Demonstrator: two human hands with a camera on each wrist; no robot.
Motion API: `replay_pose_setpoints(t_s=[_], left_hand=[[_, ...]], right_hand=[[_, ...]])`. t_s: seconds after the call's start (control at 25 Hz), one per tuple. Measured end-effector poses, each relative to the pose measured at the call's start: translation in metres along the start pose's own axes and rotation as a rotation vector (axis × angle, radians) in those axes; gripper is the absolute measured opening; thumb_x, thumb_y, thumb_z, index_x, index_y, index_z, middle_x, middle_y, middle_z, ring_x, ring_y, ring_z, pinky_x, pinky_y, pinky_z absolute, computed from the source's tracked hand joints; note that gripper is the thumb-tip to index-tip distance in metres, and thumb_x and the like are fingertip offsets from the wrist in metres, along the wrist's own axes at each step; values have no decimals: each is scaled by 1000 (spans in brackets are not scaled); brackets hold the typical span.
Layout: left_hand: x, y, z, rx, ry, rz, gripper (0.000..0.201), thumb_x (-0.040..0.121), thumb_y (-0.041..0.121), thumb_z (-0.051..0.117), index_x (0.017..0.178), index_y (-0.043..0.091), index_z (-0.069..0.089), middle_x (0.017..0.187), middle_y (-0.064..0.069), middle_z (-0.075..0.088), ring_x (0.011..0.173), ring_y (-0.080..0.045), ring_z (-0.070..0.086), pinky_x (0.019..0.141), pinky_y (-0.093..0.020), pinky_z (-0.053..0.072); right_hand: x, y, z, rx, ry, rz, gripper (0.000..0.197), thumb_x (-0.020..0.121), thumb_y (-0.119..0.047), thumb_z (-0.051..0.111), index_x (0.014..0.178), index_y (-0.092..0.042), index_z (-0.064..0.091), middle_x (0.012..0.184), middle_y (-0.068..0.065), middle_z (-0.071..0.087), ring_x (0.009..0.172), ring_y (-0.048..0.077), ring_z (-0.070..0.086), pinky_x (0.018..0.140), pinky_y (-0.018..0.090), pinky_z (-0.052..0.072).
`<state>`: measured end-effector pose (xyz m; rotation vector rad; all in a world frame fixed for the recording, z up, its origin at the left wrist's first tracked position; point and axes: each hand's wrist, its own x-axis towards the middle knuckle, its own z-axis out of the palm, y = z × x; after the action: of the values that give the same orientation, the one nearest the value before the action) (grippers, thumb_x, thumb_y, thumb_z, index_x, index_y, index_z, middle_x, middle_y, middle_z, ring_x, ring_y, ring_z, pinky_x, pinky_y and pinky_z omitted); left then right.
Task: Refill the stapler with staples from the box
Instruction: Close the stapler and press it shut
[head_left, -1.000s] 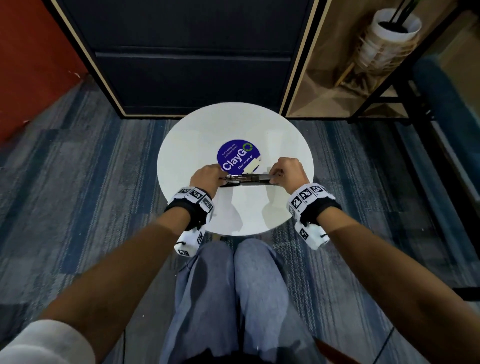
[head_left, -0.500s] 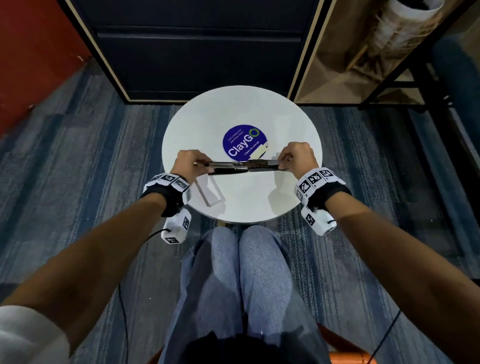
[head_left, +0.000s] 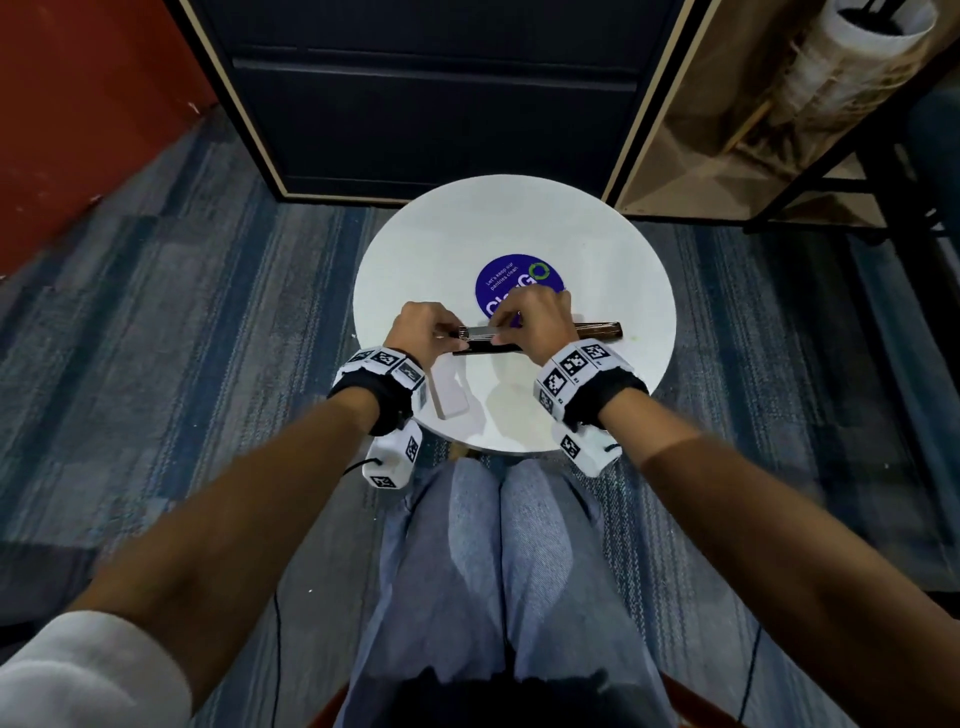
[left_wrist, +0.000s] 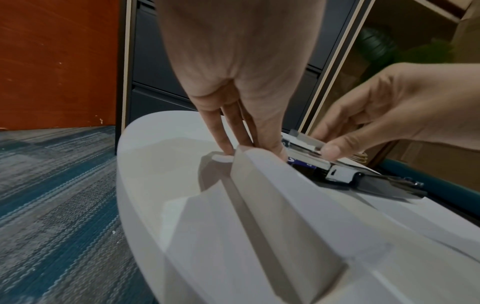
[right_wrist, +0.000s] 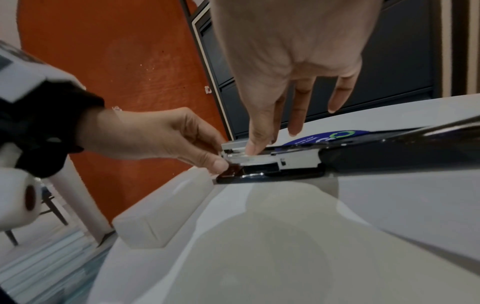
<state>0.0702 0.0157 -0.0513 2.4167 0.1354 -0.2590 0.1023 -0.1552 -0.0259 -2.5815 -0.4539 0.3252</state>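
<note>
The stapler (head_left: 485, 349) lies swung open flat on the round white table (head_left: 613, 270), its brown cover (head_left: 597, 329) stretched out to the right. My left hand (head_left: 452, 335) pinches the front end of the metal magazine (right_wrist: 249, 159). My right hand (head_left: 501, 332) pinches the magazine's rail from above with thumb and index finger, its other fingers held straight; in the left wrist view its thumb (left_wrist: 330, 152) sits on the rail's near edge. The white staple box (head_left: 449, 397) lies near the table's front left edge, just under my left wrist. No loose staples show.
A purple round sticker (head_left: 511, 275) lies on the table behind the hands. A dark cabinet (head_left: 436, 93) stands beyond the table, an orange wall (head_left: 78, 104) to the left and a black-framed shelf (head_left: 779, 130) to the right. My knees (head_left: 498, 519) sit under the near edge.
The stapler went from being held at both ends to lying fully open on the table. My right hand moved left from the cover's end onto the magazine; my left hand stayed at the front end.
</note>
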Motion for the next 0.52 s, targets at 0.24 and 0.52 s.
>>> replay_pose_setpoints(t_s=[0.24, 0.52], left_hand=[[-1, -2, 2, -15, 13, 8, 25, 74, 13, 77, 97, 5, 76, 102, -16, 74, 96, -32, 66, 91, -43, 53], [-2, 2, 0, 4, 11, 5, 25, 75, 14, 77, 98, 5, 75, 102, -16, 74, 97, -31, 67, 90, -39, 53]], right_hand=[[4, 0, 6, 18, -12, 43, 13, 68, -15, 78, 80, -16, 73, 89, 2, 73, 90, 22, 61, 83, 39, 26], [10, -5, 5, -35, -52, 46, 16, 67, -14, 78, 81, -18, 75, 83, 1, 75, 93, 21, 60, 88, 42, 28]])
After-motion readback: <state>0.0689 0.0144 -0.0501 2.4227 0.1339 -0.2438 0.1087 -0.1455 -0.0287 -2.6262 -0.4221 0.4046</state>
